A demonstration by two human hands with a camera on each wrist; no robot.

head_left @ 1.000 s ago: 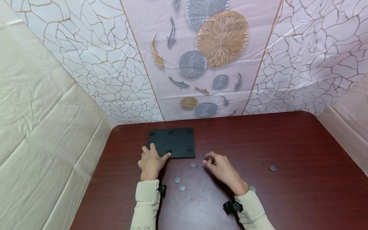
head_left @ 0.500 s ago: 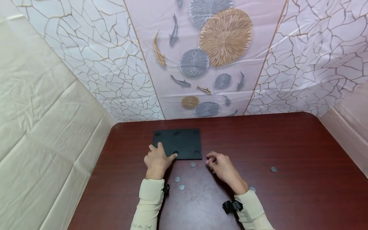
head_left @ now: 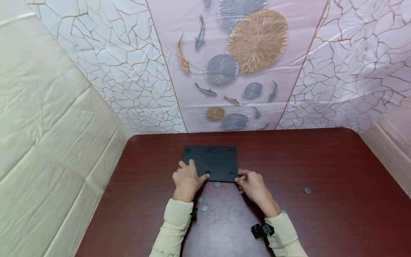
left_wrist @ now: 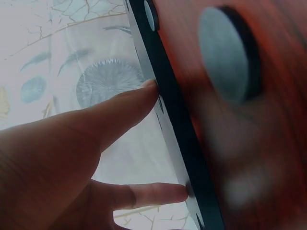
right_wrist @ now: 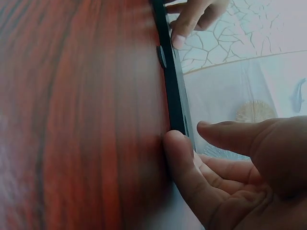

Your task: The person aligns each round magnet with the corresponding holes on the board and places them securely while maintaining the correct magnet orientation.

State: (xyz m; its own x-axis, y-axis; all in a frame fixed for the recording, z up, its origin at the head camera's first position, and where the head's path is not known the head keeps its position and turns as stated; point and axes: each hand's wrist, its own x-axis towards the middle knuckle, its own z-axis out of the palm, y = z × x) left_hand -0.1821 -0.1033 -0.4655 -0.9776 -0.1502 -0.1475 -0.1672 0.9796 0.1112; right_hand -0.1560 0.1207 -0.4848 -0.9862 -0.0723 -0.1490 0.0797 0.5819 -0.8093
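Observation:
A thin black rectangular board (head_left: 215,162) with round recesses along its long edges lies flat on the table. My left hand (head_left: 187,180) spreads over its front left part, fingertips pressing on top and the thumb at the middle front recess. In the left wrist view, the thumb (left_wrist: 129,103) and a straight finger touch the board's face (left_wrist: 165,124). My right hand (head_left: 255,185) is at the board's front right corner, fingers loosely bent; in the right wrist view a fingertip (right_wrist: 177,143) meets the board's edge while the thumb (right_wrist: 230,136) stays apart from it.
Small grey discs lie about: one (head_left: 217,184) just before the board, two (head_left: 200,199) nearer me, one (head_left: 240,171) by the right fingers, one (head_left: 307,191) far right, one (head_left: 284,211) partly behind the right sleeve. Patterned cloth (head_left: 231,71) hangs behind the dark red table (head_left: 154,171).
My left hand has slid the board to the right across the table, up to my right hand. The right hand has barely moved and now touches the board's corner.

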